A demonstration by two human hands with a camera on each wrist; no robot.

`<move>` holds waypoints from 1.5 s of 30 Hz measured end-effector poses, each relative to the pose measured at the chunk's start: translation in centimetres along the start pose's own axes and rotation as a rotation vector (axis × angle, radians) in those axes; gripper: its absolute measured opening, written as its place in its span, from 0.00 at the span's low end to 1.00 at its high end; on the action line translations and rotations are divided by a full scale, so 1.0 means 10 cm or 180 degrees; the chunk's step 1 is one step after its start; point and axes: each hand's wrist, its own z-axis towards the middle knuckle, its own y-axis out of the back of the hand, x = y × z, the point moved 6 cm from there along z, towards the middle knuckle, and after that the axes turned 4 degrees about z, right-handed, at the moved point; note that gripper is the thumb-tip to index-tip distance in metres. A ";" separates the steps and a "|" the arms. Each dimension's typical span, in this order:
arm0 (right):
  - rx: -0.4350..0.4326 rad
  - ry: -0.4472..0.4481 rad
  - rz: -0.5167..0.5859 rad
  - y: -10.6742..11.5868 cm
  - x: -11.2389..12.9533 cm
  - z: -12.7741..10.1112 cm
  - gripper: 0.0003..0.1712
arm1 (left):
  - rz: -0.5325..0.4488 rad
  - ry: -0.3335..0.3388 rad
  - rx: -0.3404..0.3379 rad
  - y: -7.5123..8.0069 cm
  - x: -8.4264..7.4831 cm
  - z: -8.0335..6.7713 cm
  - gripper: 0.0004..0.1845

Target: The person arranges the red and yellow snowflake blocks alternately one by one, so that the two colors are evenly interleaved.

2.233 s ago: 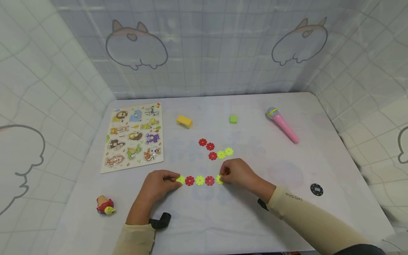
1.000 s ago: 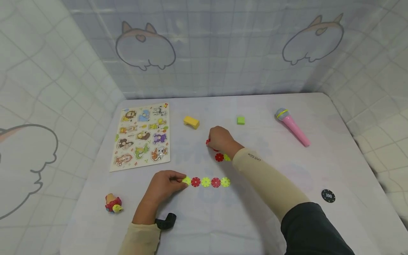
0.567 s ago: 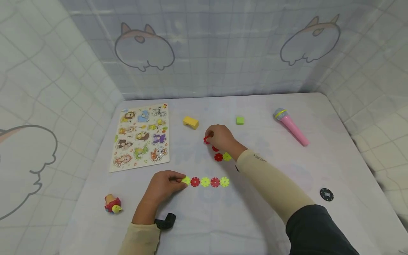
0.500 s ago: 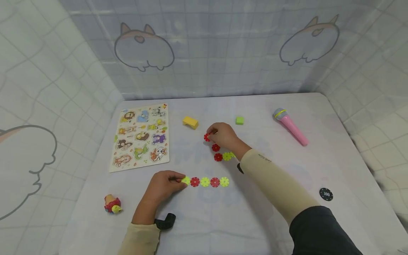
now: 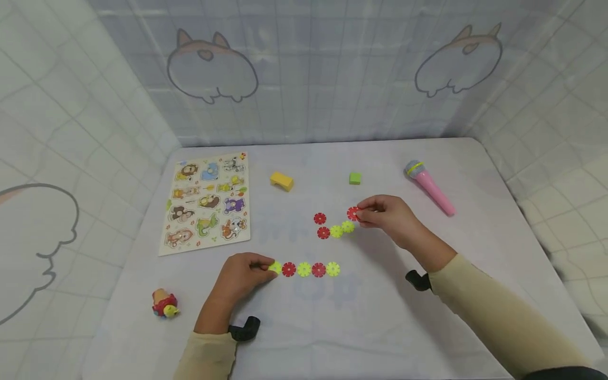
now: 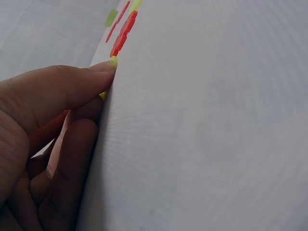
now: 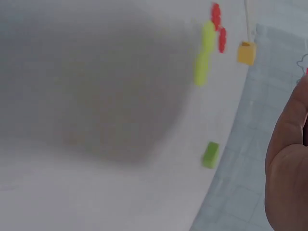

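A red flower-shaped plastic disc is pinched by the right hand above the white worktop, just beside the right end of a loose cluster of red and yellow-green discs. The yellow-green end disc of a flat five-disc alternating chain is pinched by the left hand near the front centre. An animal puzzle board is seen at left, a pink toy microphone at right.
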 end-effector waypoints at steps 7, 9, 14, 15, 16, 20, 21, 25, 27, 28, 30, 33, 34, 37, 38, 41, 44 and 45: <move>0.0178 -0.0173 -0.0765 -0.04 -0.51 -0.36 0.09 | -0.0034 0.0031 0.0012 0.01 -0.03 -0.02 0.14; 0.0235 -0.0155 -0.1100 -0.12 -0.61 -0.40 0.06 | -0.0036 0.0023 0.0016 0.02 -0.04 -0.02 0.13; 0.0320 0.0326 -0.1888 -0.35 -0.65 -0.40 0.06 | -0.0062 -0.0022 0.0012 0.03 -0.05 -0.02 0.14; 0.0330 0.0429 -0.2022 -0.39 -0.64 -0.39 0.06 | -0.0067 -0.0026 0.0012 0.03 -0.05 -0.02 0.14; 0.0343 0.0513 -0.2124 -0.43 -0.62 -0.38 0.06 | -0.0073 -0.0029 0.0010 0.03 -0.05 -0.02 0.14; 0.0334 0.0551 -0.2380 -0.53 -0.58 -0.36 0.08 | -0.0067 -0.0026 0.0014 0.03 -0.05 -0.01 0.14; 0.0331 0.0533 -0.2407 -0.54 -0.57 -0.35 0.08 | -0.0068 -0.0023 0.0013 0.03 -0.05 -0.01 0.14; 0.0380 0.0370 -0.2377 -0.53 -0.55 -0.33 0.07 | -0.0086 0.0014 0.0009 0.03 -0.04 -0.02 0.14; 0.0404 0.0208 -0.2262 -0.47 -0.52 -0.30 0.05 | -0.0096 0.0020 0.0016 0.03 -0.03 -0.02 0.14; 0.0391 0.0144 -0.2203 -0.42 -0.49 -0.26 0.05 | -0.0092 0.0019 0.0018 0.03 -0.03 -0.02 0.14; 0.0301 0.0035 -0.2102 -0.31 -0.41 -0.17 0.04 | -0.0080 0.0013 0.0013 0.03 -0.03 -0.02 0.13; 0.0141 0.0058 -0.2149 -0.13 -0.30 0.02 0.10 | -0.0053 -0.0004 -0.0001 0.02 -0.03 -0.02 0.13; 0.0120 0.0080 -0.2196 -0.10 -0.28 0.08 0.13 | -0.0046 -0.0003 -0.0008 0.02 -0.04 -0.02 0.13; 0.0199 0.0169 -0.2399 -0.07 -0.29 0.27 0.20 | -0.0062 0.0017 0.0007 0.02 -0.04 -0.02 0.13; 0.0239 0.0177 -0.2446 -0.08 -0.30 0.33 0.22 | -0.0073 0.0027 0.0010 0.02 -0.04 -0.02 0.13; 0.0322 0.0221 -0.2574 -0.15 -0.33 0.44 0.22 | -0.0081 0.0021 0.0020 0.01 -0.03 -0.02 0.13; 0.0345 0.0245 -0.2672 -0.22 -0.31 0.48 0.20 | -0.0064 -0.0008 -0.0004 0.01 -0.03 -0.03 0.13; 0.0344 0.0252 -0.2712 -0.24 -0.29 0.49 0.19 | -0.0061 -0.0019 -0.0012 0.01 -0.02 -0.03 0.13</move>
